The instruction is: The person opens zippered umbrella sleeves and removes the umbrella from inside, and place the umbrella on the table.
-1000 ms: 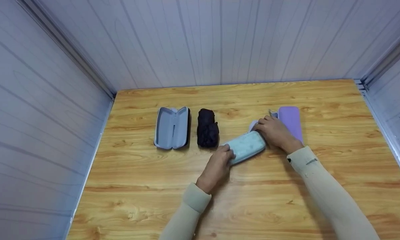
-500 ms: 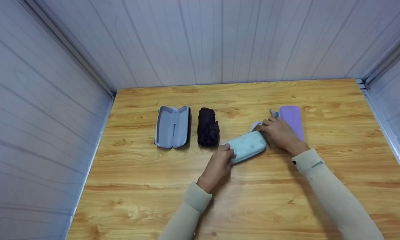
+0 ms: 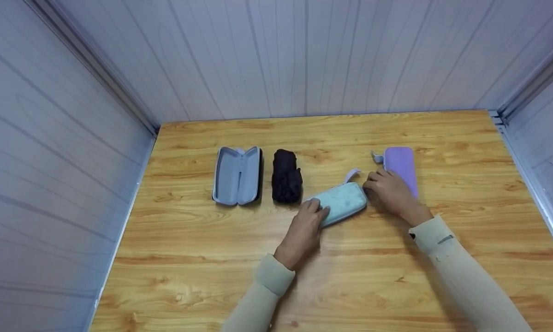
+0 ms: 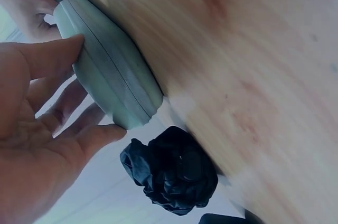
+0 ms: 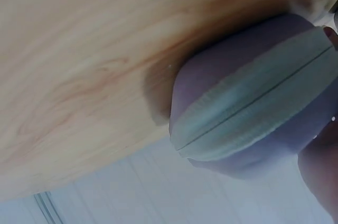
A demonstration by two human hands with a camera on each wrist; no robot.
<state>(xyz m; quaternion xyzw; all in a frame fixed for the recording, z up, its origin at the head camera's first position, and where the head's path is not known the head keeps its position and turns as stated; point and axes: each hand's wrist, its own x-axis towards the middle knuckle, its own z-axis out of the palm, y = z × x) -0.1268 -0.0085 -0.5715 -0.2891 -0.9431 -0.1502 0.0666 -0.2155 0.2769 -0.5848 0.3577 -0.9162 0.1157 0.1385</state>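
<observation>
A mint green zippered hard case (image 3: 343,200) lies slanted in the middle of the table, with a pale strap (image 3: 351,174) sticking up from its far edge. My left hand (image 3: 300,233) grips its left end; in the left wrist view the thumb and fingers span the case (image 4: 108,65) across its seam. At the right end, my right hand (image 3: 393,193) has its fingers curled in at the zip edge, the pull itself hidden beneath them. Just beyond that hand lies a purple zippered case (image 3: 401,163), which fills much of the right wrist view.
An open case with grey lining (image 3: 237,177) stands at the left. Between it and the mint case lies a bundle of crumpled black fabric (image 3: 286,177). Pale panelled walls (image 3: 276,60) enclose the back and sides of the wooden table (image 3: 202,267).
My right hand has moved from beside the strap, round the mint case's right end toward me, uncovering the strap. My left hand keeps its hold and the case stays in place.
</observation>
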